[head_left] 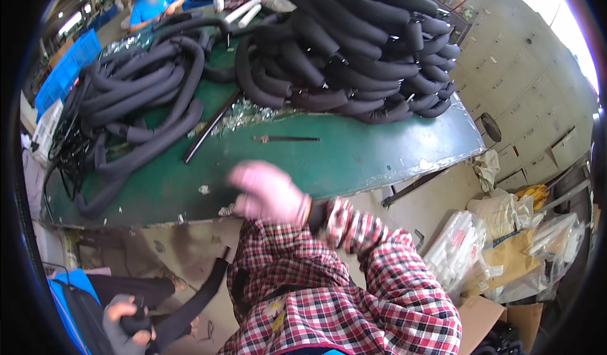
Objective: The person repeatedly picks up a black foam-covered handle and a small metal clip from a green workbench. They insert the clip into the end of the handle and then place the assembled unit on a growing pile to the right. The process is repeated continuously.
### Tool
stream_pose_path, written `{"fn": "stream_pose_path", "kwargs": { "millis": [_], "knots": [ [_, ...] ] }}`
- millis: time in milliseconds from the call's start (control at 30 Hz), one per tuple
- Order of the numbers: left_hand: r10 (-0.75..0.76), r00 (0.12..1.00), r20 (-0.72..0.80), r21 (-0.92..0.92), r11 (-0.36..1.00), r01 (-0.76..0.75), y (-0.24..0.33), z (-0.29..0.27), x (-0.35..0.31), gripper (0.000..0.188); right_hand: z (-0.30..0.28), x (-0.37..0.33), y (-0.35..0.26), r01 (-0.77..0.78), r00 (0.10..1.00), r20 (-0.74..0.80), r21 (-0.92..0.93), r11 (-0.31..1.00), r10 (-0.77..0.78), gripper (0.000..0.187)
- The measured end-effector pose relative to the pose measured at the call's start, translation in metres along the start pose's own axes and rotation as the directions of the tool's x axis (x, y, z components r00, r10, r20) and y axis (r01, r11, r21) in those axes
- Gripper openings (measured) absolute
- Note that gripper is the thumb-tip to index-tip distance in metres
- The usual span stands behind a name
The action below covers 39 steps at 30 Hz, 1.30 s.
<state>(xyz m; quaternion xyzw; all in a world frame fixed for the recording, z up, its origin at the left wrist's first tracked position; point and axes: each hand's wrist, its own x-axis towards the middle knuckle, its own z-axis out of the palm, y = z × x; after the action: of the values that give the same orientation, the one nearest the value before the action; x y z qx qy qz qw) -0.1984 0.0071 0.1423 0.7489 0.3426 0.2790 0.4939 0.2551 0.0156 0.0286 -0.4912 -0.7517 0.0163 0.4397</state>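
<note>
My right hand (269, 194), in a pink glove, is raised over the near edge of the green table (354, 165). It is smeared by motion, so I cannot tell whether the fingers hold anything. My left sleeve (278, 247) reaches toward the same spot; the left hand itself does not show. Beyond the glove, a thin dark strip-like tool (288, 139) lies flat on the tabletop. Left of it rests a narrow dark rod (212, 127). A large pile of black foam tubes (360, 51) stands at the back, and looser foam tubes (139, 96) lie to the left.
At lower left, a co-worker's grey-gloved hand (126, 317) grips something black beside a black tube (202, 285). Another person (152, 4) sits at the far side. Plastic-wrapped bundles (455, 247) and an open carton (484, 323) are on the right. A blue crate (66, 70) is far left.
</note>
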Motion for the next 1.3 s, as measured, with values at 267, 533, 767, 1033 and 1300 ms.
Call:
{"fn": "stream_pose_path", "kwargs": {
  "millis": [267, 533, 767, 1033, 1300],
  "knots": [
    [0.513, 0.857, -0.051, -0.525, 0.716, -0.460, 0.009, -0.060, 0.077, 0.063, 0.046, -0.041, -0.092, 0.110, 0.835, 0.545, -0.291, 0.950, 0.071, 0.077],
    [0.277, 0.821, -0.500, -0.180, 0.894, -0.411, -0.019, 0.014, 0.195, 0.068, -0.179, 0.115, -0.049, 0.042, 0.999, 0.002, -0.550, 0.834, -0.049, 0.041],
    [0.003, 0.938, -0.347, -0.172, 0.983, -0.067, -0.115, 0.097, 0.221, 0.037, -0.301, 0.241, 0.046, -0.431, 0.902, -0.337, -0.710, 0.557, 0.268, 0.061],
    [-0.047, 0.919, -0.392, -0.093, 0.996, 0.011, -0.156, 0.082, 0.225, 0.034, -0.299, 0.228, 0.150, -0.233, 0.957, -0.249, -0.966, 0.115, -0.146, 0.036],
    [0.282, 0.788, -0.547, 0.398, 0.916, -0.051, -0.138, 0.056, 0.240, 0.033, -0.293, 0.194, 0.120, -0.212, 0.963, -0.208, -0.977, -0.006, -0.169, 0.037]
  ]
}}
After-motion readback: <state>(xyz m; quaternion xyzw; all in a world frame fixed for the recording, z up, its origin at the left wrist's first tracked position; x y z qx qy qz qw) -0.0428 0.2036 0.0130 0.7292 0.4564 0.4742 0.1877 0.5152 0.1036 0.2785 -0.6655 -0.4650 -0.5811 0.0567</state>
